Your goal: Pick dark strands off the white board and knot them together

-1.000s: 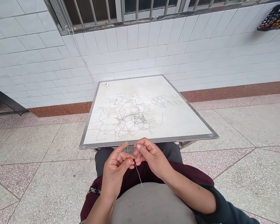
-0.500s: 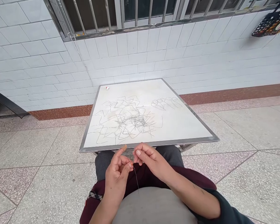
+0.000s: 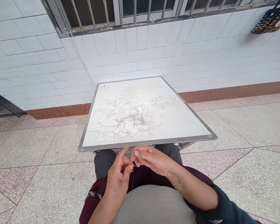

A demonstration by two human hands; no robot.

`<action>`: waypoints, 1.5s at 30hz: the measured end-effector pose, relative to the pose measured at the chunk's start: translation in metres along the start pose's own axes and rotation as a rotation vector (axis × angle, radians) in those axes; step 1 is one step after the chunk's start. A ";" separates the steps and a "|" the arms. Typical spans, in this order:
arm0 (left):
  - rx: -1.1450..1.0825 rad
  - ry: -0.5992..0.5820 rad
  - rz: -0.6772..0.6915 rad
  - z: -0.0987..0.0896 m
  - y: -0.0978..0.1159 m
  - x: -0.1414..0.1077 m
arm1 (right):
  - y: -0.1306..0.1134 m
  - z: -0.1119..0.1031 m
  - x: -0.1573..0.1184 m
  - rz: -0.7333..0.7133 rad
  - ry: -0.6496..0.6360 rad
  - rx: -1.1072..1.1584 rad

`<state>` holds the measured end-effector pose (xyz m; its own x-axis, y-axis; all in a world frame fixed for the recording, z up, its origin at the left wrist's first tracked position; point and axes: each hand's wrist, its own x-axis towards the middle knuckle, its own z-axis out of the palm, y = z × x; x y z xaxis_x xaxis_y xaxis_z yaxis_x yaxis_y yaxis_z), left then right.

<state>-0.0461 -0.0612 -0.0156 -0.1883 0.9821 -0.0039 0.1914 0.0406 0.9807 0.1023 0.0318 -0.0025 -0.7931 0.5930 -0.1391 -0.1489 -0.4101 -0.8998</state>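
Low over my lap, my left hand [image 3: 118, 175] pinches a tiny orange piece [image 3: 132, 166] between thumb and curled fingers, its index finger raised. From that pinch a thin thread [image 3: 133, 182] or wire hangs down toward my belly. My right hand [image 3: 151, 159] is closed just to the right, its fingertips almost touching the left ones. A fine strand seems to run up to its thumb and index finger. What the orange piece is, I cannot make out.
Ahead stands a white table [image 3: 191, 124] with a metal rim, many thin dark lines across its top. A small red-and-white object [image 3: 105, 86] sits at its far left corner. Behind are a tiled wall [image 3: 121, 56], a barred window [image 3: 135, 12] and a hanging dotted bag [image 3: 268, 23].
My right hand has moved slightly left and down, closer to the left fingertips, and turned a little. The hanging thread has swung left. My left hand still pinches the orange piece.
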 end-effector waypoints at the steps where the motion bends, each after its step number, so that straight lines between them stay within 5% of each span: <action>1: 0.016 -0.007 0.003 -0.001 0.000 0.000 | 0.000 0.000 0.000 0.006 -0.008 0.009; 31: -0.207 -0.097 -0.104 -0.006 0.007 0.002 | 0.004 -0.007 0.003 0.052 -0.050 0.081; 45: -0.205 -0.072 -0.113 -0.003 0.011 -0.002 | 0.010 -0.003 0.005 0.027 0.039 0.106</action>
<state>-0.0469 -0.0635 -0.0044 -0.1268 0.9843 -0.1224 -0.0281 0.1197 0.9924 0.0988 0.0328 -0.0130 -0.7742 0.6067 -0.1805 -0.1910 -0.4957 -0.8472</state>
